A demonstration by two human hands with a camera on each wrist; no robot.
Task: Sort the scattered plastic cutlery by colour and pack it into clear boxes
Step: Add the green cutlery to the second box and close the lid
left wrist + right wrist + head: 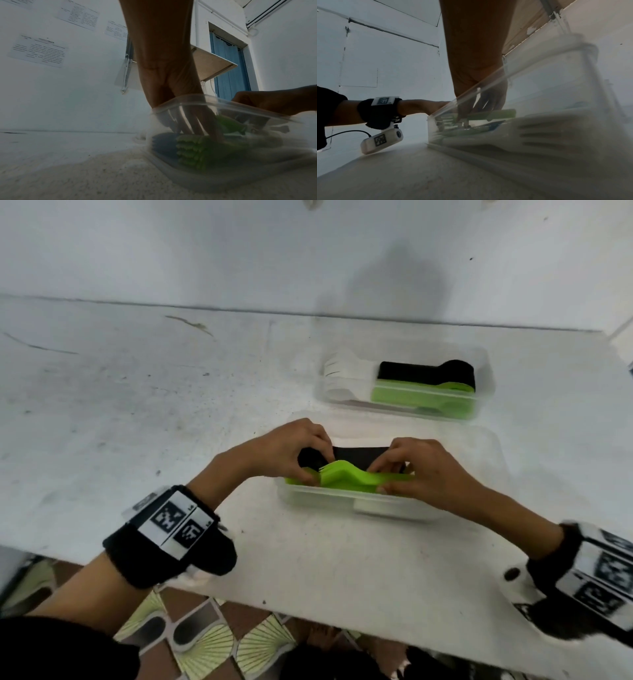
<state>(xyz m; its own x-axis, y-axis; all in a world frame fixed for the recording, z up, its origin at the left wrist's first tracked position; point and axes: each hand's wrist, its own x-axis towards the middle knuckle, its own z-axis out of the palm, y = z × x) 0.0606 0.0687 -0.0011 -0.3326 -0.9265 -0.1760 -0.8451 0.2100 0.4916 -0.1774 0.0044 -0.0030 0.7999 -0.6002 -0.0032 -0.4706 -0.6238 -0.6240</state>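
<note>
Both hands work inside the near clear box [318, 501]: the left hand [291, 450] and right hand [421, 467] pinch opposite ends of a green fork stack [346, 479] beside the black cutlery [359, 455]. The stack should go down level, tines aligned, and settle flat before the fingers let go. The far clear box [486, 378] already holds white, black and green pieces.

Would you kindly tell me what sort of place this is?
Probably a plain workroom: a scuffed white table against a bare white wall, printed paper notices stuck up, and a blue slatted door.
</note>
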